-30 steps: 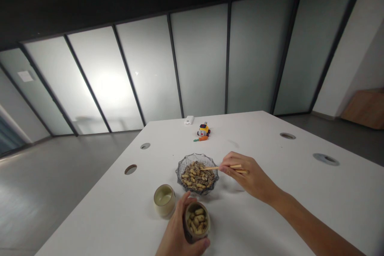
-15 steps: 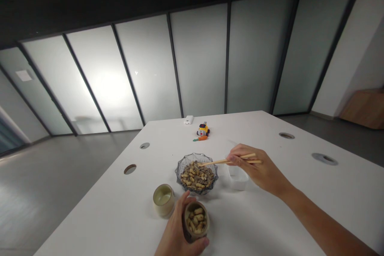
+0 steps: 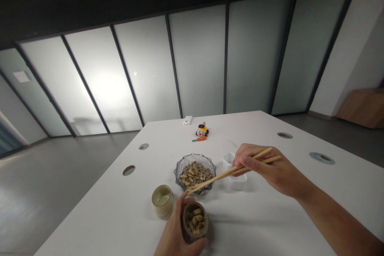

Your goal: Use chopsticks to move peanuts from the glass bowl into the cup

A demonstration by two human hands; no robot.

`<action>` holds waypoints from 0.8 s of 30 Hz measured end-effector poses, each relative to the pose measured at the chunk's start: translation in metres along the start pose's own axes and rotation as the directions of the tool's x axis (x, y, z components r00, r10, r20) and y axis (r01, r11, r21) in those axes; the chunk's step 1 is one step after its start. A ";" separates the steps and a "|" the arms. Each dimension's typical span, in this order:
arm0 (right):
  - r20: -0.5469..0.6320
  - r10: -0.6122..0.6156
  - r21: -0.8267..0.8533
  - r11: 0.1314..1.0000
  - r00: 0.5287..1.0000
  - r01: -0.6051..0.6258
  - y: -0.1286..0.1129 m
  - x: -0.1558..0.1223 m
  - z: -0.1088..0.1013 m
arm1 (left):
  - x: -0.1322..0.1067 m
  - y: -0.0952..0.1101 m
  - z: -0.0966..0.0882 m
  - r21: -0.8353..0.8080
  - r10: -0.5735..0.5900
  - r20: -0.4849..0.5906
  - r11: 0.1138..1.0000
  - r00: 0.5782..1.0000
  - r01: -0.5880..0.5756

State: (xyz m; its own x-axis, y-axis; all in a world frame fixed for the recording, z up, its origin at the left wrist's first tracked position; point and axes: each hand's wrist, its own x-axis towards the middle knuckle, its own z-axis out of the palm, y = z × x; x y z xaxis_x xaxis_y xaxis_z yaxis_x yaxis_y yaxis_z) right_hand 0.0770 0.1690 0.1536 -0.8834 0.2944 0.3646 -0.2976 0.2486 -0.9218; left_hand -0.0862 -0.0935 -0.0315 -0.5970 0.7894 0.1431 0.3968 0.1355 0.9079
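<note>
My left hand (image 3: 177, 228) is wrapped round a small ceramic cup (image 3: 205, 230), tilted so its mouth faces me. Unshelled peanuts (image 3: 196, 221) lie inside that cup. In my right hand (image 3: 261, 170) is a pair of wooden chopsticks (image 3: 222, 175), their tips close together over the near edge of a scalloped glass bowl (image 3: 213, 160). Whether the tips pinch anything I cannot tell. The bowl holds striped sunflower seeds (image 3: 199, 167) mixed with peanuts. A second ceramic cup (image 3: 162, 204), with nothing visible in it, stands left of my left hand.
White plastic containers (image 3: 238, 184) stand beside the bowl, partly hidden behind my right hand. Farther back are a yellow toy vehicle (image 3: 202, 130), an orange carrot-like toy (image 3: 200, 139) and a white box-shaped device (image 3: 187, 120). Round holes (image 3: 129, 170) pierce the white table (image 3: 120, 216).
The chopstick tips have moved from the middle of the bowl toward me, to its near edge by the held cup. My left hand and its cup have stayed nearly still.
</note>
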 end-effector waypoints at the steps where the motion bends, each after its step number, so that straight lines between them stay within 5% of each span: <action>1: 0.027 0.004 -0.024 1.000 1.000 -0.004 -0.002 -0.001 0.002 | 0.000 0.000 0.000 0.013 -0.009 -0.007 1.000 1.000 0.009; 8: 0.106 0.043 -0.123 0.992 0.993 -0.030 -0.008 -0.004 0.011 | -0.002 0.002 0.003 0.085 0.035 -0.044 0.996 0.998 -0.031; 20: -0.258 0.010 0.042 0.999 0.966 0.001 0.029 -0.004 0.021 | 0.004 -0.011 0.012 0.126 0.055 -0.049 0.991 0.997 -0.048; 24: -0.301 0.020 0.011 1.000 0.953 -0.017 0.049 0.002 0.020 | 0.001 -0.006 0.012 0.321 0.150 -0.136 0.942 0.979 -0.100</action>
State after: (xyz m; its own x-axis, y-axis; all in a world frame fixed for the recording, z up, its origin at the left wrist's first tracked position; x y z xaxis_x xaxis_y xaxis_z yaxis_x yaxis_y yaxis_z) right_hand 0.0539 0.1628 0.1068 -0.7391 0.5634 0.3693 -0.2861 0.2337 -0.9293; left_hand -0.0811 -0.0861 -0.0411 -0.6198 0.7122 0.3296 0.6570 0.2411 0.7143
